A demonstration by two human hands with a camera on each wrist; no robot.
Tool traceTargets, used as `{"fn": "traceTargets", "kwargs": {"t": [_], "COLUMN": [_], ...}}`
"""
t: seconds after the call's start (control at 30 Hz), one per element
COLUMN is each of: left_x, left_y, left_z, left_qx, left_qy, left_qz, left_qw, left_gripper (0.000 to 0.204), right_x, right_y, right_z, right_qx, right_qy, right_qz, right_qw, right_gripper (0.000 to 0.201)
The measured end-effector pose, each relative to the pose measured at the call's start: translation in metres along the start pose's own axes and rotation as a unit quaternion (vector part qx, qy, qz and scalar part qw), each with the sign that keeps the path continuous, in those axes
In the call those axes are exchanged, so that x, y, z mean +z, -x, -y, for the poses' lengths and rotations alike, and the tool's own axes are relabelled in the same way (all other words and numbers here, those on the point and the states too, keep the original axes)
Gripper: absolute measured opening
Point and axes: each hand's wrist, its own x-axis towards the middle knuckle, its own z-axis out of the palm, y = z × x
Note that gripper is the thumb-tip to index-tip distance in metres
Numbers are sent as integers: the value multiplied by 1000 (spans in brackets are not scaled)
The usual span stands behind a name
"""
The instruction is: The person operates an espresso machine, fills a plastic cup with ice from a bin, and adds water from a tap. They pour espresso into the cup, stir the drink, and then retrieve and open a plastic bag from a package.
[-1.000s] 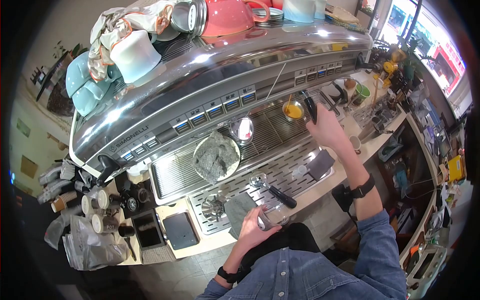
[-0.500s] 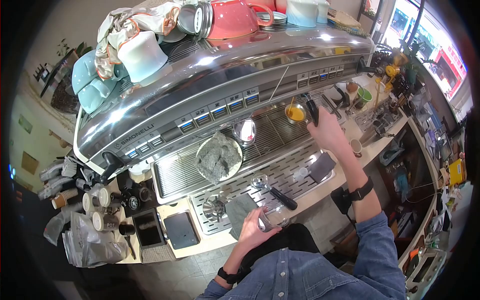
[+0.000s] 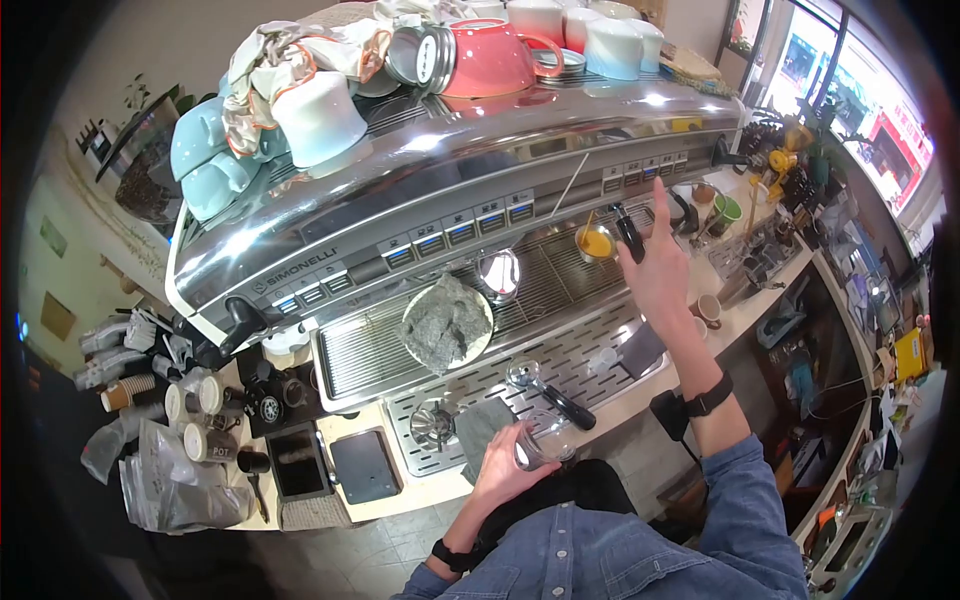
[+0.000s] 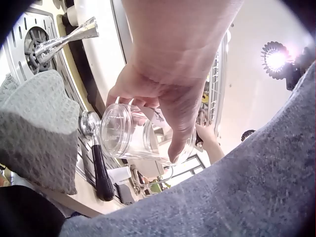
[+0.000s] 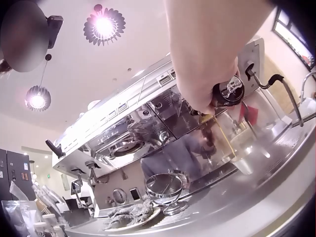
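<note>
My left hand [image 3: 503, 467] grips a clear glass cup [image 4: 131, 133] with printed markings, held tilted near the counter's front edge. At the machine, my right hand [image 3: 660, 275] points its index finger up at the right-hand button panel [image 3: 645, 175]. Its thumb lies close beside the black handle of a portafilter [image 3: 630, 238] mounted in the espresso machine. Below, a thin yellow-brown stream of coffee runs into a small metal cup [image 3: 597, 245] holding orange-brown liquid. A second portafilter [image 3: 562, 403] lies on the perforated tray, beside the left hand and a grey cloth [image 3: 484, 432].
On the drip grate sit a plate with a crumpled grey cloth [image 3: 447, 325] and a round mirror [image 3: 499, 275]. Mugs [image 3: 490, 60] crowd the machine's top. Left on the counter are a black scale [image 3: 364, 466] and several canisters [image 3: 208, 442]. A brown-rimmed mug [image 3: 706, 308] stands right.
My right hand has come off the portafilter handle and its index finger has extended up to the buttons. The left hand still holds the glass cup. The head view has shifted slightly.
</note>
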Motion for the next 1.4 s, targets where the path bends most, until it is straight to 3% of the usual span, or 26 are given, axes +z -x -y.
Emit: {"fn": "traceTargets", "kwargs": {"t": [0.3,0.5,0.6,0.83,1.0,1.03,1.2,1.33,1.4], "left_x": [-2,-2,-3,-2,2,2,6,25,35], "left_y": [1,-8,-14,-14,1,3,4,-11,-22], "left_z": [11,10,6,-1,9,10,8,8,4], "left_qx": [-3,-4,-13,6,28,36,76,85,33], "left_qy": [4,10,-6,-16,1,13,47,133,239], "left_qz": [-8,1,30,37,12,4,28,173,278], "left_qw": [1000,1000,999,999,1000,999,996,972,930], "left_gripper": [71,71,79,77,74,74,71,76,80], "right_x": [4,2,-3,-5,-7,-6,-47,-96,-112], "right_y": [-9,-9,-9,-5,12,21,112,243,325], "right_z": [2,3,5,5,-6,-13,-72,-135,-148], "right_qx": [24,17,44,30,106,112,126,162,363], "right_qy": [14,-17,3,-21,-231,-275,-100,119,173], "right_qz": [19,9,46,14,-80,-110,-188,-161,-146], "right_qw": [999,1000,998,999,964,948,969,966,904], "right_gripper": [106,104,99,95,70,62,9,20,20]}}
